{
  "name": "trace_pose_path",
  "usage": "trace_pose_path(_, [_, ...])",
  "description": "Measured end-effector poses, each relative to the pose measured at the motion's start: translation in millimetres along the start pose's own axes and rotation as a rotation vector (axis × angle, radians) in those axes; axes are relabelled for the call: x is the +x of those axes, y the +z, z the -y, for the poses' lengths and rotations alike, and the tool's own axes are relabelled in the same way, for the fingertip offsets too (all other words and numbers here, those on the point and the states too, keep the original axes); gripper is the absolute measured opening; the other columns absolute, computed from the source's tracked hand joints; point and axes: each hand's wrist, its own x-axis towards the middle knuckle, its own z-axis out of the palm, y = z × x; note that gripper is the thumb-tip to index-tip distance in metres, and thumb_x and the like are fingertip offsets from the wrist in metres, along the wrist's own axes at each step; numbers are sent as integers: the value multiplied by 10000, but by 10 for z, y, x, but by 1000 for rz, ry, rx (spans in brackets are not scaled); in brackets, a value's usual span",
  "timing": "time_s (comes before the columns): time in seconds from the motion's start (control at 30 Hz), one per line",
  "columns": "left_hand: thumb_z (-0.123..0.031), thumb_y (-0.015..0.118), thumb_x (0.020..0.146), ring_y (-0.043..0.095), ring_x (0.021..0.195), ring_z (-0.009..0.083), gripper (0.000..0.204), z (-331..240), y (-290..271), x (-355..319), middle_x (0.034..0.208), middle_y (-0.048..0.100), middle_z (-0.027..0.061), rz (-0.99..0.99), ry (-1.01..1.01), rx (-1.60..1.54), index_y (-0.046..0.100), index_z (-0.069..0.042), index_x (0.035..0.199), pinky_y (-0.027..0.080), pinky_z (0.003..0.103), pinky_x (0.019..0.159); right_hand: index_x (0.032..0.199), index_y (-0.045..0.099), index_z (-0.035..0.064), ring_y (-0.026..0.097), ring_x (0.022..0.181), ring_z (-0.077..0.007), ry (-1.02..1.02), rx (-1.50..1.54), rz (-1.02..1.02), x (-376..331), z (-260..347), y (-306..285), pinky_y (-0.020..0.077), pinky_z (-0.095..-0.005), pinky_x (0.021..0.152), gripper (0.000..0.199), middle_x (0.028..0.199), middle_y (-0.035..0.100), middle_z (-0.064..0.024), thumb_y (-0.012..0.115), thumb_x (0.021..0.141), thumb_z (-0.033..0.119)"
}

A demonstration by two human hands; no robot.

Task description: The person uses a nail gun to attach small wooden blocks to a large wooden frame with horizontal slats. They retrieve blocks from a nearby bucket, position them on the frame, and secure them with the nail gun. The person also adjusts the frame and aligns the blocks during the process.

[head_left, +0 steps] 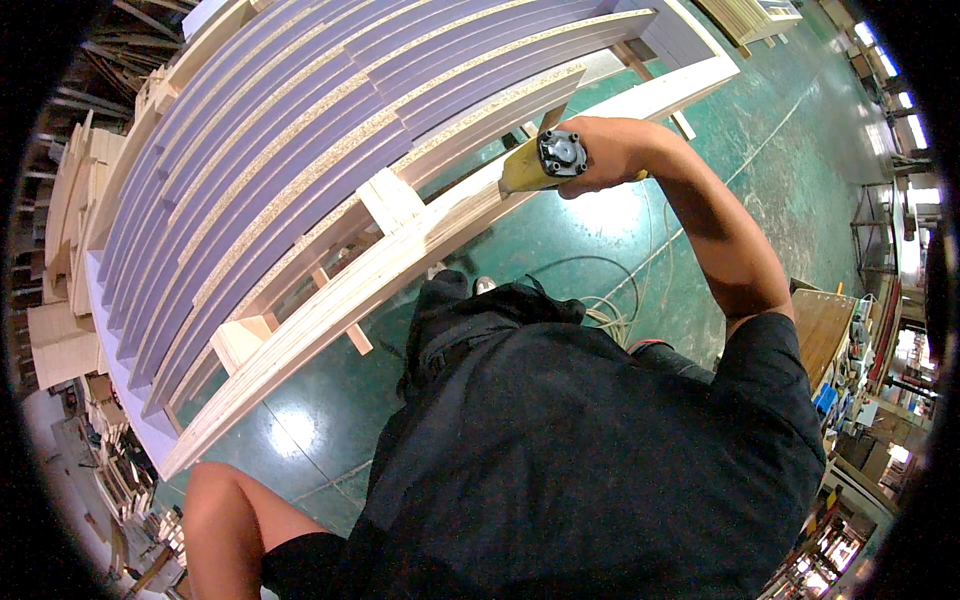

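Note:
My right hand (pixel 612 152) is wrapped round the handle of a yellow nail gun (pixel 527 168) with a grey and black end cap. The gun's tip is at the pale wooden rail (pixel 400 252) along the near side of a large frame; I cannot tell if it touches. Beyond the rail, long curved purple-grey slats (pixel 300 180) with speckled particle-board edges run side by side within the frame. Short wooden blocks (pixel 388 200) join the rail to the slats. Only the bent elbow of my left arm shows at the lower left; that hand is out of view.
A pale hose (pixel 612 318) lies on the green floor (pixel 760 180) near my feet. Stacked wood (pixel 80 220) stands at the left, and more boards (pixel 750 18) lie at the far right. A workbench (pixel 822 330) with tools and small items stands on the right.

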Motion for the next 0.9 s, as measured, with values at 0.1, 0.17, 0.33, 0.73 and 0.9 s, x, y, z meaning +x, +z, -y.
trace_pose_path(0.1, [-159,532,988,660,1028,409,276,-14,15,-6,1176,675,241,-11,-2,-3,667,27,1142,542,593,838,1006,701,19,700,746,-234,-12,21,-10,11,-35,13,571,-374,697,322,842,741,-112,821,746,168])
trace_pose_path(0.17, [-158,533,988,661,1027,408,275,-27,31,-6,1176,676,240,-22,-3,-8,668,26,1142,543,593,837,1002,699,19,697,723,-225,-13,31,-9,-2,-4,3,571,-366,672,313,818,735,-107,816,754,171])
trace_pose_path(0.33, [-155,534,988,662,1025,407,271,-109,63,-21,1177,678,237,-52,-10,-17,669,23,1142,544,593,834,1003,706,16,698,698,-207,-1,4,-10,-7,37,-6,568,-349,633,309,801,733,-108,812,765,183])
trace_pose_path(0.73, [-219,729,766,698,776,253,195,621,-289,-805,926,731,148,-290,-293,106,722,-84,908,515,423,636,1136,700,38,712,921,-335,-16,-4,-47,-95,73,126,557,-428,837,452,986,742,-179,863,796,287])
trace_pose_path(0.9, [-195,704,907,711,865,275,195,2375,-261,-322,948,729,153,-821,-495,126,701,0,889,546,378,768,1262,627,54,715,959,-315,-161,102,-212,-456,-30,607,556,-409,826,566,1053,734,-181,866,821,318])
